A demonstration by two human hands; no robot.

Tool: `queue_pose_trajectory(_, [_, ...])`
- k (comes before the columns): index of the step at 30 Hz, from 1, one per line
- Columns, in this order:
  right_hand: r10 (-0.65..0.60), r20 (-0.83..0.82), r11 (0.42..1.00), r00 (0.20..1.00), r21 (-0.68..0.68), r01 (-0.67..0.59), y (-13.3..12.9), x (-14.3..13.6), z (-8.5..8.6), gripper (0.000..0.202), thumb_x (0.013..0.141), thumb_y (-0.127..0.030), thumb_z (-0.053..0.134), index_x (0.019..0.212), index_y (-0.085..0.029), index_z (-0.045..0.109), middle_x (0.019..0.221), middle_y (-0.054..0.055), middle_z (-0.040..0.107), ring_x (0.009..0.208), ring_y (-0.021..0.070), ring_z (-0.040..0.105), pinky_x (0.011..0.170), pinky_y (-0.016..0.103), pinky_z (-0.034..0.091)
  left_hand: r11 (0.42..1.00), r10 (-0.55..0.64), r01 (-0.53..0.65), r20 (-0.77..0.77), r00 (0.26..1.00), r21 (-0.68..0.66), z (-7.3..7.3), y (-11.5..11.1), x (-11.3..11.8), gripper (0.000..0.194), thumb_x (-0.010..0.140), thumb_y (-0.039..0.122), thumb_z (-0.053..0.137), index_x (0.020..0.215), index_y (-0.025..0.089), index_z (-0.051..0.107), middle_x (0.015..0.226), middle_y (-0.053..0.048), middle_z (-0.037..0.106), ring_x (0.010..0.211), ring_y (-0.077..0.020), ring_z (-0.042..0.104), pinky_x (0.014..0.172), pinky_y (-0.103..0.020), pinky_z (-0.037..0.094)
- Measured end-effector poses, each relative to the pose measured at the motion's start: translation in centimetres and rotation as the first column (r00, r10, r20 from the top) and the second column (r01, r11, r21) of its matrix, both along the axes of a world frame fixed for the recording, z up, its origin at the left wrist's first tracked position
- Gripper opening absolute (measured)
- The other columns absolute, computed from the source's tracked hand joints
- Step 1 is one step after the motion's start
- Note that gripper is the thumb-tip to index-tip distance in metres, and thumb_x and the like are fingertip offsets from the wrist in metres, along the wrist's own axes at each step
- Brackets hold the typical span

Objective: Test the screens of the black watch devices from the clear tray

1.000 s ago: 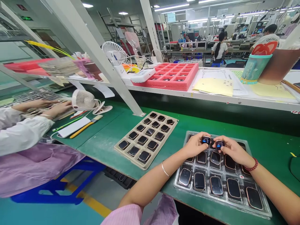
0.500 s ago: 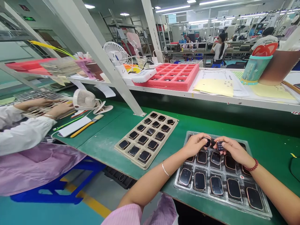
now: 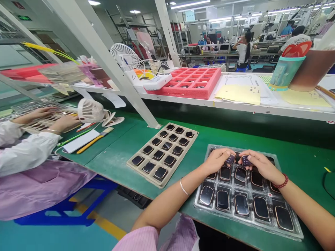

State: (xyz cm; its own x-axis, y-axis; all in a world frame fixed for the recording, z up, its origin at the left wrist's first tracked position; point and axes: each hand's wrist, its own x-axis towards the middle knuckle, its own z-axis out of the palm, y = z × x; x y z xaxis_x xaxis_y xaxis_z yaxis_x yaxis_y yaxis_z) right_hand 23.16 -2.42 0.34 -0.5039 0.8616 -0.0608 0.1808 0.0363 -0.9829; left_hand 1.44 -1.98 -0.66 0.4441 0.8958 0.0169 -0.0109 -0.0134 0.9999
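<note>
Clear plastic tray (image 3: pixel 251 221) of strapless watches (image 3: pixel 242 204) on a green counter (image 3: pixel 110 153).
Over its far side, the left hand (image 3: pixel 218 160) pinches one watch (image 3: pixel 230 159), the right hand (image 3: pixel 263 167) another watch (image 3: pixel 245 160) just beside it; a beige tray (image 3: pixel 140 168) lies leftward.

Single head-worn camera, facing forward and down
Close above the green bench (image 3: pixel 107 150), looking past the white shelf (image 3: pixel 235 107) into the workroom (image 3: pixel 258 65)

L watch (image 3: pixel 230 159) & R watch (image 3: pixel 245 160), scrns lit
Dark, rounded-sq.; 1st gripped in L fingers (image 3: pixel 224 151), 2nd under R thumb (image 3: pixel 252 160).
</note>
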Motion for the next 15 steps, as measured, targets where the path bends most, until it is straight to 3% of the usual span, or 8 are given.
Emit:
queue_pose_trajectory(3, [0.003,-0.014,1.000,1.000,0.003,-0.003,0.00,-0.01,-0.05,0.028,0.093,-0.041,0.044,0.105,-0.020,0.058,0.091,0.007,0.067,0.067,0.0167,0.056,0.063,0.032,0.048,1.000,0.010,-0.010,0.010,1.000,0.024,-0.30,0.06,0.01,0.038,0.082,0.036,0.057,0.113,0.015,0.059,0.087,-0.006,0.063,0.070,-0.0127,0.059,0.066,-0.027,0.051])
queue_pose_trajectory(5, [0.019,0.000,1.000,1.000,0.015,-0.019,-0.07,-0.11,-0.03,0.025,0.090,-0.037,0.052,0.108,-0.020,0.057,0.093,0.006,0.067,0.070,0.0168,0.057,0.065,0.032,0.049,0.999,0.020,-0.021,0.005,1.000,0.048,-0.50,0.11,0.06,0.049,0.076,0.029,0.064,0.122,0.017,0.053,0.088,-0.004,0.062,0.074,-0.0134,0.059,0.069,-0.027,0.051])
queue_pose_trajectory(8, [0.035,0.014,0.999,0.999,0.033,-0.035,-0.14,-0.23,0.07,0.028,0.086,-0.033,0.058,0.111,-0.021,0.055,0.096,0.006,0.066,0.074,0.0174,0.057,0.068,0.033,0.049,0.999,0.023,-0.023,0.007,1.000,0.038,-0.32,0.09,0.10,0.039,0.079,0.031,0.060,0.114,0.015,0.058,0.088,-0.005,0.062,0.072,-0.0129,0.058,0.068,-0.028,0.051])
queue_pose_trajectory(11, [0.026,0.019,1.000,0.999,0.015,-0.026,-0.12,-0.17,0.15,0.024,0.090,-0.034,0.052,0.109,-0.021,0.056,0.095,0.006,0.067,0.070,0.0162,0.057,0.065,0.032,0.048,1.000,0.010,-0.010,0.005,1.000,0.009,0.23,-0.06,0.05,0.035,0.087,0.040,0.047,0.100,0.011,0.063,0.085,-0.007,0.062,0.065,-0.0112,0.057,0.063,-0.027,0.051])
queue_pose_trajectory(15, [-0.006,-0.004,1.000,1.000,-0.004,0.006,-0.06,-0.03,0.12,0.027,0.095,-0.038,0.040,0.104,-0.020,0.058,0.090,0.007,0.067,0.067,0.0161,0.056,0.062,0.031,0.048,1.000,0.007,-0.008,0.028,1.000,0.018,0.31,-0.10,0.07,0.034,0.086,0.039,0.050,0.106,0.013,0.060,0.087,-0.006,0.061,0.070,-0.0121,0.057,0.065,-0.026,0.050])
